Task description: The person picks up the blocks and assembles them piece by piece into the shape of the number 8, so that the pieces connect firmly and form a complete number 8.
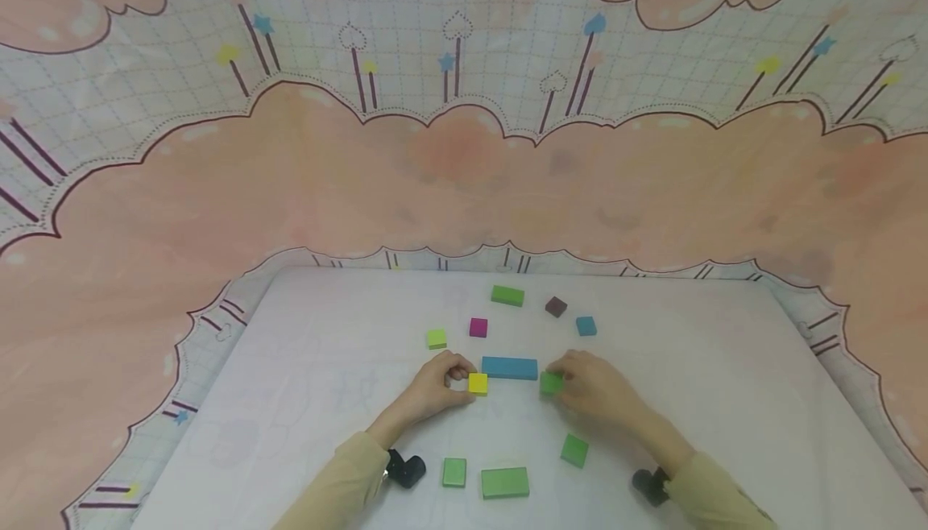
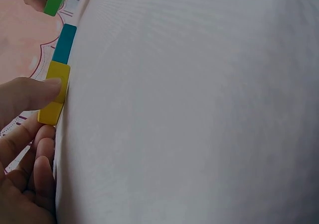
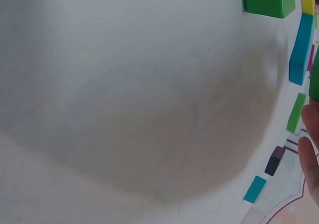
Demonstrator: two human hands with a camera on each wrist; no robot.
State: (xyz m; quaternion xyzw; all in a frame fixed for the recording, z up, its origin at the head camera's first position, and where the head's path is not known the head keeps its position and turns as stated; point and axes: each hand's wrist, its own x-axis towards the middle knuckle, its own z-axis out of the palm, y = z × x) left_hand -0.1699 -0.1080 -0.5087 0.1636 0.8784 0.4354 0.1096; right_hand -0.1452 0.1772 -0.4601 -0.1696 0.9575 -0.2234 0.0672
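Yellow block [image 1: 478, 385] and green block [image 1: 548, 384] near opposite ends of a long blue block [image 1: 510, 368].
Head view: on the white bench [image 1: 312, 353], the left hand [image 1: 429, 389] pinches the yellow block and the right hand [image 1: 596, 385] grasps the green block; other small blocks lie scattered around. Left wrist view: the thumb [image 2: 30, 94] lies across the yellow block. Right wrist view: fingertips [image 3: 309, 115] meet the green block, cut off by the edge; a loose green block [image 3: 266, 0] sits at the top.
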